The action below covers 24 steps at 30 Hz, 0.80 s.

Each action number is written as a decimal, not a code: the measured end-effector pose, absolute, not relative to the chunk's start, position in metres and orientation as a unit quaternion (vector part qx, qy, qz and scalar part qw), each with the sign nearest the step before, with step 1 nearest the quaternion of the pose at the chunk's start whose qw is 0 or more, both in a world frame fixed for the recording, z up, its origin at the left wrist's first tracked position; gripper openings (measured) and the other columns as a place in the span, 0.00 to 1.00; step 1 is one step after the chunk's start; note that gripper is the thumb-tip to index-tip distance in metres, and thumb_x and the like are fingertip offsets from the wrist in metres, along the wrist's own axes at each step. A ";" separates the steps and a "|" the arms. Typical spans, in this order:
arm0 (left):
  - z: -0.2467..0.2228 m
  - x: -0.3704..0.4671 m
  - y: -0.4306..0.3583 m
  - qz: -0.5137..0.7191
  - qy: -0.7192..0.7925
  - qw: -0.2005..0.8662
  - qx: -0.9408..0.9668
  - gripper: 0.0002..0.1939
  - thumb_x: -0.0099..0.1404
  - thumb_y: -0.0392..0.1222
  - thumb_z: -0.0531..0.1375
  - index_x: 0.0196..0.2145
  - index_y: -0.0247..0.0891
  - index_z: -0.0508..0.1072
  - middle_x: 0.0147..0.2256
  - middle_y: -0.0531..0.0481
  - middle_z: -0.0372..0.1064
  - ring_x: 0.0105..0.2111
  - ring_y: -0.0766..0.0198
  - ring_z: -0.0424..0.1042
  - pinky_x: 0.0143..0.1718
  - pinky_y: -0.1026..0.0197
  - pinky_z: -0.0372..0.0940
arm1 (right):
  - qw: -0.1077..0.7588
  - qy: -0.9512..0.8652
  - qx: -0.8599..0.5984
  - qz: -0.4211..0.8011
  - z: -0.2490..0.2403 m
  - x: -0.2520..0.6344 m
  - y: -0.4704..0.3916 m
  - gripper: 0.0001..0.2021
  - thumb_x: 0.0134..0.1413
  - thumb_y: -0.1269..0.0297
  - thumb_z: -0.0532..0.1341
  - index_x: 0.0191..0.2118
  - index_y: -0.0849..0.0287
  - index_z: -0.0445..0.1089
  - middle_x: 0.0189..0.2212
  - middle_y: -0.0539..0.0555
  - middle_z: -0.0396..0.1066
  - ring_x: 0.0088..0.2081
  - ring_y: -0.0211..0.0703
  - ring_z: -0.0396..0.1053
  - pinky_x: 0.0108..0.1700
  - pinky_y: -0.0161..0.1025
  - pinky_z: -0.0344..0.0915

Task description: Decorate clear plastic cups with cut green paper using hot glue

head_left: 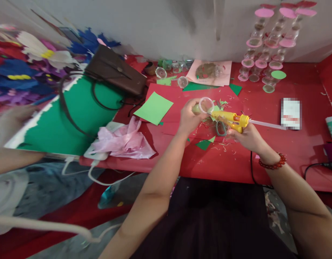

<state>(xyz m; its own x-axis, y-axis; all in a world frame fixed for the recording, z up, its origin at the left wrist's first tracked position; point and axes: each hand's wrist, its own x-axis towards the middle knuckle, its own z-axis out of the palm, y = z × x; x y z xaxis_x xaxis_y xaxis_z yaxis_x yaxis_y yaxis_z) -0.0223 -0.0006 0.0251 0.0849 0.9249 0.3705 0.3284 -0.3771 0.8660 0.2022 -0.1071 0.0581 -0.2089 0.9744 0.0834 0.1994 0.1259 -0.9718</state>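
My left hand (190,117) is closed around a small clear plastic cup (206,105) whose round rim faces up toward me. In my right hand (248,138) is a yellow hot glue gun (228,117), with a long translucent glue stick (268,124) poking out of its back end. The gun's nozzle points left and meets the cup near its rim; whether it touches, I cannot tell. Just beneath the gun show the grey-green handles of scissors (221,128). Green paper scraps (203,144) and thin shavings lie around on red sheets (171,126).
A light green paper square (153,108), pink plastic bag (125,140) and brown handbag (117,70) lie left. Stacked clear cups with pink discs (260,64) stand back right, near a phone (291,113). Another person's arm (17,162) is at far left. The gun's black cord (251,169) hangs over the table edge.
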 end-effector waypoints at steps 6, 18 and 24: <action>0.028 -0.025 -0.001 0.487 0.462 0.310 0.673 0.22 0.51 0.46 0.75 0.43 0.45 0.77 0.45 0.48 0.79 0.44 0.55 0.77 0.47 0.53 0.71 | 0.411 -0.629 -0.468 0.466 0.062 0.203 -0.107 0.19 0.59 0.49 0.66 0.47 0.60 0.73 0.21 0.42 0.59 0.21 0.31 0.53 0.22 0.35 0.54; 0.031 -0.028 -0.001 0.495 0.458 0.320 0.665 0.22 0.49 0.45 0.76 0.42 0.44 0.77 0.45 0.49 0.80 0.45 0.54 0.77 0.48 0.53 0.72 | 0.417 -0.624 -0.473 0.461 0.061 0.206 -0.104 0.19 0.57 0.49 0.67 0.45 0.59 0.72 0.20 0.41 0.57 0.21 0.31 0.53 0.22 0.35 0.53; 0.026 -0.029 0.002 0.490 0.456 0.318 0.672 0.24 0.50 0.49 0.76 0.43 0.45 0.76 0.43 0.49 0.79 0.43 0.55 0.77 0.46 0.54 0.72 | 0.425 -0.603 -0.486 0.469 0.059 0.209 -0.103 0.21 0.56 0.47 0.69 0.45 0.59 0.72 0.21 0.42 0.59 0.21 0.32 0.54 0.22 0.35 0.54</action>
